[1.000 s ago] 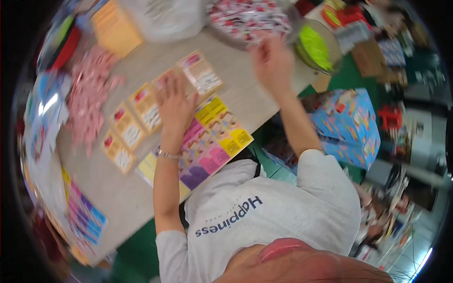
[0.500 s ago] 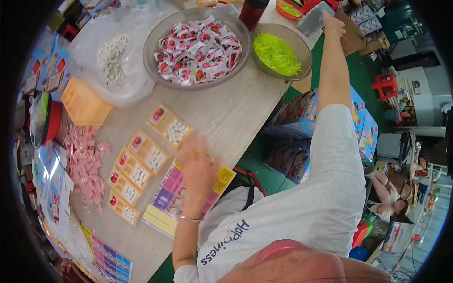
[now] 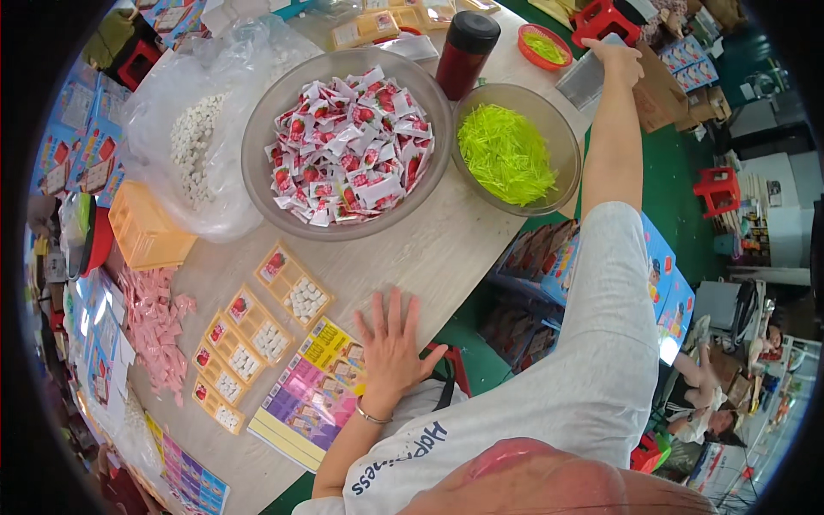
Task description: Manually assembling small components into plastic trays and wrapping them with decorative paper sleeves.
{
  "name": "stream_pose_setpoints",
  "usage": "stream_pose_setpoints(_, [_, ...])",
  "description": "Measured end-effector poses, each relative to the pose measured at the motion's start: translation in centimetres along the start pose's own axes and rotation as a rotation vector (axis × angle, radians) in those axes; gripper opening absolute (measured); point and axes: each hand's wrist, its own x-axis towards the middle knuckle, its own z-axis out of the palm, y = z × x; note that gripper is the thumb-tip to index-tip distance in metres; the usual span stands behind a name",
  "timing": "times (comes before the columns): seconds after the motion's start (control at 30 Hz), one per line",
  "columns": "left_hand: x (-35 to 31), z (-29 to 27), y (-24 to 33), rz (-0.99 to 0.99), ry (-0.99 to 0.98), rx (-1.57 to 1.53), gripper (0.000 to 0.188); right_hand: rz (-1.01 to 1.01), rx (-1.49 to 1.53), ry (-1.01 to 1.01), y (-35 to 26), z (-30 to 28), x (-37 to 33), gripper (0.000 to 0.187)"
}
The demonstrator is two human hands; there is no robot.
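Note:
My left hand point(image 3: 393, 348) lies flat with fingers spread at the table's edge, beside a colourful printed card sheet point(image 3: 313, 395). To its left, several small peach trays point(image 3: 273, 342) stand in a slanting row, each holding a strawberry-printed sachet and white pellets. My right arm stretches to the far right, where my right hand point(image 3: 616, 62) grips the rim of a clear plastic box point(image 3: 584, 84); some of its fingers are hidden. Near that arm sits a bowl point(image 3: 560, 163) of bright green plastic pieces. A larger grey bowl point(image 3: 257, 184) is heaped with strawberry sachets.
A bag point(image 3: 245, 146) of white pellets, stacked peach trays point(image 3: 146, 227) and a pile of pink packets point(image 3: 154, 330) occupy the left. At the back stand a dark red flask point(image 3: 466, 56) and a red basket point(image 3: 543, 47). Blue printed boxes point(image 3: 661, 275) are stacked beside the table.
My left hand has gone from blurred motion over the trays and sheet to resting flat by the table's edge. My right hand stays at the clear box. The whole view has shifted.

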Motion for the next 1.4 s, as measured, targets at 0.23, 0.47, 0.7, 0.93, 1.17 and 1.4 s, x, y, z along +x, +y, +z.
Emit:
stream_pose_setpoints(0.23, [0.3,0.2,0.2,-0.048,-0.002,-0.033,0.089,-0.126,-0.121,-0.086,0.6,-0.1,0.0,0.101])
stream_pose_setpoints(0.47, [0.3,0.2,0.0,-0.035,0.010,-0.002,0.088,-0.107,-0.030,-0.044,3.8,-0.6,1.6,0.104])
stream_pose_setpoints(0.7, [0.3,-0.2,0.1,-0.029,0.011,-0.055,0.090,-0.078,0.268,-0.226,7.2,-0.6,7.8,0.100])
stream_pose_setpoints(0.93, [0.1,-0.2,-0.1,-0.050,0.014,-0.039,0.089,0.181,1.077,-0.473,8.5,-1.3,1.2,0.051])
stream_pose_setpoints(1.17, [0.3,-0.5,0.0,-0.025,0.032,-0.060,0.089,0.248,1.683,-0.462,9.9,-1.7,-2.8,0.045])
stream_pose_setpoints(1.4, [-0.6,-0.4,-0.2,-0.010,0.057,-0.064,0.091,0.003,2.126,-0.583,5.3,-2.6,-9.4,0.054])
